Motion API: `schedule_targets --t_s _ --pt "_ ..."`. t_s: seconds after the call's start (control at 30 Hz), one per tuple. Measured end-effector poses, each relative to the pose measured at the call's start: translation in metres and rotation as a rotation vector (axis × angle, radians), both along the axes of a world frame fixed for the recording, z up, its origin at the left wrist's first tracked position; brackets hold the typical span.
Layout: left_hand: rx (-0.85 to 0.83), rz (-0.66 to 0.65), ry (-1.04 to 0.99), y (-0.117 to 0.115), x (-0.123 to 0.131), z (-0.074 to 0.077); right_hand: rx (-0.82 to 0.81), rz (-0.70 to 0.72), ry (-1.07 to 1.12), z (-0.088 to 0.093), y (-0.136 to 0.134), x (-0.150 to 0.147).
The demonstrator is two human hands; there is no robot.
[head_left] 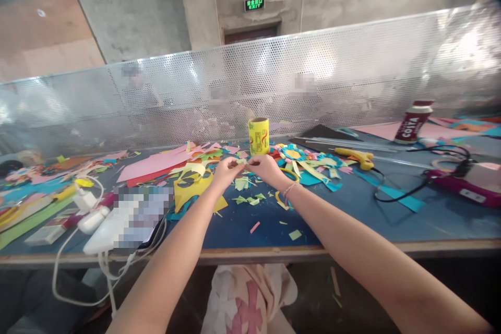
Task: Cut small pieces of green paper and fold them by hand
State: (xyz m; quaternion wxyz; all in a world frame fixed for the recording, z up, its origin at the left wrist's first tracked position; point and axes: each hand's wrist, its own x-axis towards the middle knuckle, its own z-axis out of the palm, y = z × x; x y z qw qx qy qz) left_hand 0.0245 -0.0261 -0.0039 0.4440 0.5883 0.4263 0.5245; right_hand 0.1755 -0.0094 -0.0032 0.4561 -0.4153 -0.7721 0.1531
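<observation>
My left hand (pixel 228 171) and my right hand (pixel 265 167) meet over the middle of the blue table. Between their fingertips is a small light green paper piece (pixel 241 161), pinched from both sides. Just below them lie light green paper scraps (pixel 242 183), and nearer to me several small folded green pieces (pixel 252 199). Behind my hands stands a yellow printed tape roll (pixel 259 135), upright. A yellow sheet with cut-out holes (pixel 188 188) lies beside my left forearm. Close to my right hand are a yellow paper ring (pixel 288 173) and blue paper flowers (pixel 293 153).
A yellow glue gun (pixel 356 156) lies at the right, its black cord running to a purple power strip (pixel 465 188). A dark red COSTA bottle (pixel 414 121) stands behind. At the left are a white power bank (pixel 104 232) and cables. A perforated metal screen (pixel 188 96) borders the back.
</observation>
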Motion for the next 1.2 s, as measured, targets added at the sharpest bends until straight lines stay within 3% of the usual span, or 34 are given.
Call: schedule_targets --t_s 0.13,0.37,0.47,0.77,1.07,1.2 --pt "-0.043 -0.020 -0.053 0.001 -0.001 0.001 -0.190 0.112 0.136 -0.001 0.002 0.001" --pt "-0.082 -0.041 -0.131 0.006 -0.004 0.000 -0.548 0.282 0.556 -0.005 0.004 -0.003" --pt "-0.054 -0.035 -0.078 0.003 -0.002 0.001 -0.519 0.268 0.553 -0.006 0.005 -0.003" --pt "-0.043 -0.039 0.013 -0.001 0.000 0.002 -0.110 0.062 0.178 0.001 -0.007 -0.008" --pt "-0.063 -0.042 -0.144 0.004 -0.002 -0.001 -0.146 0.080 0.288 0.002 -0.006 -0.008" --pt "-0.034 -0.057 -0.147 0.004 -0.002 -0.001 -0.266 0.125 0.420 0.001 -0.003 -0.006"
